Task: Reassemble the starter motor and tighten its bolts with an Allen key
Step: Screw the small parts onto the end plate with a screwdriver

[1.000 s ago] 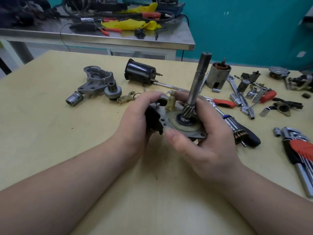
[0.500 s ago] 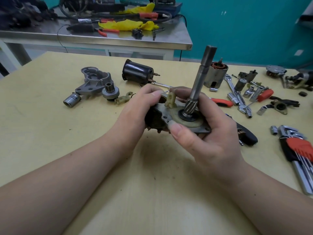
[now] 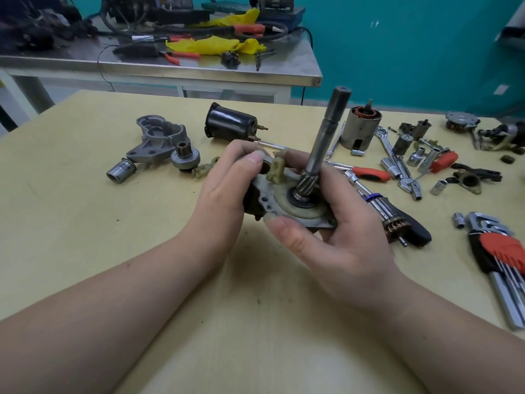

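both hands, left hand (image 3: 227, 183) and right hand (image 3: 335, 231), grip the grey metal plate (image 3: 272, 203), its long steel shaft (image 3: 324, 143) rising upward, tilted slightly right.

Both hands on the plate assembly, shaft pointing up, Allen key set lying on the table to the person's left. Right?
Not quite. The head view shows the Allen key set lying on the table to the person's right, not left. The rest stands: the left hand and the right hand both hold the plate assembly, and its shaft points up.
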The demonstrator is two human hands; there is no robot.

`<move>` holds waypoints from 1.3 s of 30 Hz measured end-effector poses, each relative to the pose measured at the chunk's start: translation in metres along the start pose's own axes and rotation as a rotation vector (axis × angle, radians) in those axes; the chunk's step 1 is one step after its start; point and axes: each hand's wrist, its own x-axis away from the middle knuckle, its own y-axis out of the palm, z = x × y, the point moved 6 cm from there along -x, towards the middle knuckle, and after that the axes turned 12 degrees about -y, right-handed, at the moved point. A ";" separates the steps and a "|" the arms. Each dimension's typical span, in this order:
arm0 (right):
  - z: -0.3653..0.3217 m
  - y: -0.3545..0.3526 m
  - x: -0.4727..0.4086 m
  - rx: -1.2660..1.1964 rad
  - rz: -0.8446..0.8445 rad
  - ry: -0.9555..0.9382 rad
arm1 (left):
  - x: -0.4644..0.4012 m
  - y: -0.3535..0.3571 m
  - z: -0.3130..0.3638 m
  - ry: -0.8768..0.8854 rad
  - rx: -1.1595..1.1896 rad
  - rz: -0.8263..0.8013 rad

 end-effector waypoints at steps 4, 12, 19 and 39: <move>0.001 0.000 -0.002 0.003 -0.014 0.012 | -0.002 0.002 -0.004 -0.054 0.090 -0.039; 0.002 0.000 -0.001 0.030 -0.038 -0.008 | -0.002 0.000 -0.014 -0.198 0.241 0.042; 0.003 0.006 0.002 0.060 -0.146 -0.042 | -0.002 -0.005 -0.019 -0.312 0.293 0.093; 0.084 -0.024 -0.016 0.937 -0.676 0.277 | -0.005 0.007 -0.022 -0.210 -0.096 -0.016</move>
